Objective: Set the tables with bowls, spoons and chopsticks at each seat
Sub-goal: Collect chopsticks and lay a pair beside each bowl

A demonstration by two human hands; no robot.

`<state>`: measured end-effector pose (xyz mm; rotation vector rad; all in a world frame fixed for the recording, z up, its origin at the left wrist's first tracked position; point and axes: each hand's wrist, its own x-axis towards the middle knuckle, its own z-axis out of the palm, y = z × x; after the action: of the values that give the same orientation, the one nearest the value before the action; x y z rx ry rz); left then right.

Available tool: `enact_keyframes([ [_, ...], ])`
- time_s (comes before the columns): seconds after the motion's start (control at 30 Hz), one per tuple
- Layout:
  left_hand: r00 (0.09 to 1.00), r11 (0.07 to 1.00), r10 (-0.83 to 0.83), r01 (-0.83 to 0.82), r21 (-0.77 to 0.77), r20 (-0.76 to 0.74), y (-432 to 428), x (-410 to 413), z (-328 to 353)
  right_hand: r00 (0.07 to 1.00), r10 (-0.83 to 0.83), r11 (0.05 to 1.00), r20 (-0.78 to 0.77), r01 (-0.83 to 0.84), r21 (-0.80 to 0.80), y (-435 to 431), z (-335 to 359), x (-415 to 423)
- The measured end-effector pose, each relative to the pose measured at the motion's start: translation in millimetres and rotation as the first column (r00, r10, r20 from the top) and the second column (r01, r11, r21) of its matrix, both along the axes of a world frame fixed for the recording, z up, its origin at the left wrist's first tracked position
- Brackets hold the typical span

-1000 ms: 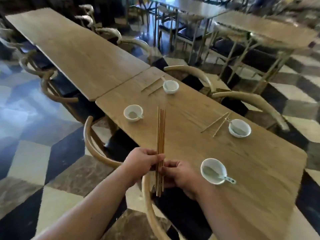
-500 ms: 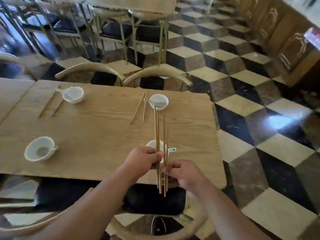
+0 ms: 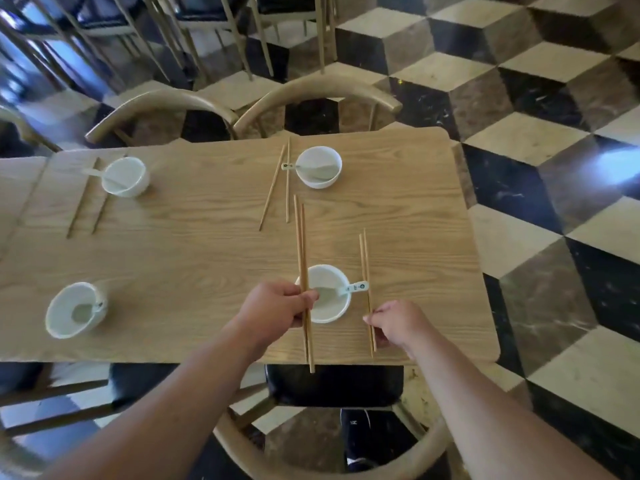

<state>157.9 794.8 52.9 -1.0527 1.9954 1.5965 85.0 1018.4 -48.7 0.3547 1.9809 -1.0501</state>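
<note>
While held, chopsticks (image 3: 367, 285) slender, tan.

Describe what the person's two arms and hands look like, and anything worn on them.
Both forearms are bare as far as the frame shows: no sleeve or cuff reaches into view. The left hand and the right hand wear no gloves, and no watch, bracelet or ring can be seen on either. The fingernails are too small to make out.
</note>
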Motion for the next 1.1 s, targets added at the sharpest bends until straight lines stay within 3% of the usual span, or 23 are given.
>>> enact_keyframes([
  [0.13,1.000,0.999,-0.028,0.028,0.025,0.006,-8,-5,-7,0.997,-0.003,0.997,-0.082,0.010,0.083,-2,3,1],
  [0.23,0.999,0.997,-0.029,0.030,0.066,-0.015,-17,-5,-4,0.970,-0.025,0.981,-0.243,0.070,0.180,5,32,5],
  [0.33,0.998,0.994,-0.029,0.034,0.106,-0.049,-38,0,-1,0.915,-0.143,0.984,-0.377,0.173,0.046,-15,65,13],
  [0.43,0.996,0.989,0.008,0.004,0.145,-0.085,-74,12,6,0.959,-0.186,0.961,-0.212,0.132,-0.243,-73,103,28],
  [0.57,0.991,0.989,0.015,0.005,0.149,-0.131,-151,44,24,0.997,0.070,0.944,-0.033,-0.077,-0.320,-180,130,72],
  [0.7,0.987,0.989,-0.008,0.031,0.142,-0.159,-244,84,34,0.996,0.076,0.907,0.044,-0.051,-0.417,-292,133,129],
  [0.9,0.989,0.996,-0.048,0.058,0.065,-0.137,-344,133,25,0.998,0.004,0.913,0.055,0.019,-0.408,-402,126,183],
  [1.1,0.996,0.999,-0.033,0.032,-0.013,-0.077,-360,181,-27,0.996,-0.036,0.945,0.085,0.061,-0.322,-440,77,195],
])
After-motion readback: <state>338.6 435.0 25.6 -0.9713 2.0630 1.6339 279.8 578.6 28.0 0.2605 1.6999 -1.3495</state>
